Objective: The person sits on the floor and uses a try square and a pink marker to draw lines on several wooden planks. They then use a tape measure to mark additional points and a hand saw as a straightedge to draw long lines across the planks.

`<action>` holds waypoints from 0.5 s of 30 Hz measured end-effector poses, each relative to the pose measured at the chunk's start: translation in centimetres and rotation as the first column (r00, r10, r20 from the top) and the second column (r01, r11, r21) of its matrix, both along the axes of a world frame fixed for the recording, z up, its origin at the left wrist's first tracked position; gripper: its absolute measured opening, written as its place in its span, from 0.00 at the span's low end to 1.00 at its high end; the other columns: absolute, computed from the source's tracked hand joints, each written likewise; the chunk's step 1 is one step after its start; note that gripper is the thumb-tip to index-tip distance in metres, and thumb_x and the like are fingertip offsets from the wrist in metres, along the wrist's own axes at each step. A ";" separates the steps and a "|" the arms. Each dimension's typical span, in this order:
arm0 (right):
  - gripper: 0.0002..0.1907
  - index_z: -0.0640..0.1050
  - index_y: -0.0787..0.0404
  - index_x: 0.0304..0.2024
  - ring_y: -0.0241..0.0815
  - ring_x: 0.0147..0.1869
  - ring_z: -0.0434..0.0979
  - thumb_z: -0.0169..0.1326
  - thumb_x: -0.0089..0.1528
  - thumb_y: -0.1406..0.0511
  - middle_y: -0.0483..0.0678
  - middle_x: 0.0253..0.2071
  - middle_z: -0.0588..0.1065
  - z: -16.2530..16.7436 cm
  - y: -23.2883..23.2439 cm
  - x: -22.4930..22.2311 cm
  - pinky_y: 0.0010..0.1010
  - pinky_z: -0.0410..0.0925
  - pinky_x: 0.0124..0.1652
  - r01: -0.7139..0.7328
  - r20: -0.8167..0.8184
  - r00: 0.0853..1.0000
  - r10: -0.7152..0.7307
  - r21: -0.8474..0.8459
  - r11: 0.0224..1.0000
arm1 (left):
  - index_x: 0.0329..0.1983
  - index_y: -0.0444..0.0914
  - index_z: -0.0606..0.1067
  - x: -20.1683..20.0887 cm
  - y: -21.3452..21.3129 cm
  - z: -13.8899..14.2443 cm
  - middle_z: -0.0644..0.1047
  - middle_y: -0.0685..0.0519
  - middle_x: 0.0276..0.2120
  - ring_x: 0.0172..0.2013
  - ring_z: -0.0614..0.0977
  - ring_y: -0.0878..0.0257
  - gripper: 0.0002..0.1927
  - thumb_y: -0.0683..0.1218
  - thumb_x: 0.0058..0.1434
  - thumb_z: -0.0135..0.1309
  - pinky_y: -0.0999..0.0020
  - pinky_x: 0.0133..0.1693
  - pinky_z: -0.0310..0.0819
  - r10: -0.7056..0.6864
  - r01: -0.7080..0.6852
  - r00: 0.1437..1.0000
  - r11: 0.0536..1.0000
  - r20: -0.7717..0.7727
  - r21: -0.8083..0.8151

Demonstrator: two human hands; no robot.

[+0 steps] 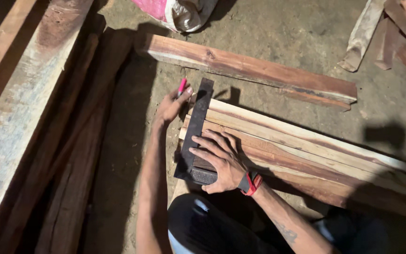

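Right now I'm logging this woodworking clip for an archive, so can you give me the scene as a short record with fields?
Setting: dirt floor strewn with timber
Left hand: holds a pink marker at the far end of the try square's blade
Right hand: pressed flat on the try square, fingers spread
Wrist: red and black band on the right
Workpiece: stacked planks under the square
Nearby: separate reddish board beyond; long beams at left; pink and white sack at top
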State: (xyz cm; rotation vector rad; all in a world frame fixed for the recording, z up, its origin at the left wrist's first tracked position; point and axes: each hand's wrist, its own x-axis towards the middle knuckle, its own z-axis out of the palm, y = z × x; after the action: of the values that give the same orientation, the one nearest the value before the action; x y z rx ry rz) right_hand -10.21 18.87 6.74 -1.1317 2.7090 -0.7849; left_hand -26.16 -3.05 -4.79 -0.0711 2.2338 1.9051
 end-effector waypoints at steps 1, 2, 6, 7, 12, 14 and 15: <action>0.55 0.72 0.51 0.65 0.54 0.79 0.52 0.71 0.34 0.51 0.46 0.74 0.61 0.1 0.0 -0.1 0.59 0.42 0.72 0.007 0.002 1.000 -0.007 -0.010 1.000 | 0.52 0.33 0.79 -0.9 0.6 -0.2 0.78 0.53 0.35 0.34 0.78 0.62 0.36 0.69 0.59 0.58 0.63 0.38 0.69 -0.030 0.030 0.995 1.000 0.094 0.006; 0.54 0.72 0.51 0.65 0.54 0.79 0.52 0.71 0.34 0.51 0.46 0.74 0.61 0.2 0.0 -0.2 0.59 0.42 0.72 0.003 -0.001 1.000 -0.003 -0.011 1.000 | 0.44 0.32 0.82 -1.4 1.0 -0.4 0.78 0.53 0.28 0.27 0.76 0.63 0.36 0.70 0.59 0.57 0.63 0.31 0.67 -0.059 0.058 0.980 0.998 0.188 0.014; 0.54 0.73 0.51 0.65 0.54 0.79 0.53 0.70 0.34 0.51 0.46 0.74 0.62 0.4 0.3 -0.4 0.59 0.43 0.71 0.009 -0.009 1.000 -0.009 -0.003 1.000 | 0.30 0.39 0.81 -1.4 2.0 -0.4 0.76 0.58 0.20 0.22 0.73 0.70 0.27 0.68 0.51 0.64 0.71 0.27 0.65 -0.092 0.114 0.980 0.986 0.176 -0.120; 0.54 0.73 0.50 0.65 0.54 0.79 0.53 0.70 0.34 0.50 0.46 0.74 0.62 0.3 0.3 -0.4 0.58 0.43 0.71 0.012 -0.013 1.000 -0.012 0.000 1.000 | 0.28 0.38 0.79 -1.3 2.0 -0.3 0.75 0.58 0.20 0.22 0.72 0.69 0.27 0.67 0.51 0.65 0.70 0.26 0.63 -0.099 0.123 0.977 0.985 0.187 -0.121; 0.54 0.73 0.50 0.65 0.53 0.78 0.53 0.70 0.34 0.50 0.45 0.74 0.62 0.4 0.5 -0.7 0.57 0.44 0.71 0.013 -0.018 1.000 -0.013 -0.001 1.000 | 0.26 0.38 0.79 -1.4 2.1 0.3 0.73 0.59 0.18 0.21 0.71 0.69 0.24 0.64 0.49 0.68 0.70 0.25 0.60 -0.099 0.118 0.978 0.988 0.184 -0.097; 0.54 0.73 0.50 0.65 0.52 0.78 0.53 0.70 0.34 0.49 0.45 0.74 0.62 0.5 0.5 -0.7 0.57 0.44 0.71 0.013 -0.016 1.000 -0.013 0.002 1.000 | 0.25 0.38 0.80 -1.3 2.2 0.5 0.73 0.59 0.18 0.21 0.70 0.69 0.24 0.63 0.50 0.68 0.70 0.25 0.60 -0.087 0.112 0.978 0.986 0.190 -0.126; 0.54 0.73 0.50 0.65 0.52 0.78 0.53 0.70 0.34 0.49 0.45 0.74 0.62 0.6 0.5 -0.7 0.57 0.44 0.71 0.013 -0.018 1.000 -0.013 0.004 1.000 | 0.27 0.37 0.80 -1.3 2.2 0.6 0.74 0.58 0.18 0.21 0.71 0.68 0.24 0.63 0.50 0.68 0.70 0.25 0.61 -0.090 0.114 0.977 0.987 0.193 -0.115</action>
State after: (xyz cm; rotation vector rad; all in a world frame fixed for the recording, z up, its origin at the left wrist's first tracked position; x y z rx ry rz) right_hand -10.95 19.37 7.33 -1.1271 2.7338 -0.7748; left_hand -27.49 -0.82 -4.23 -0.1453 2.1835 1.6317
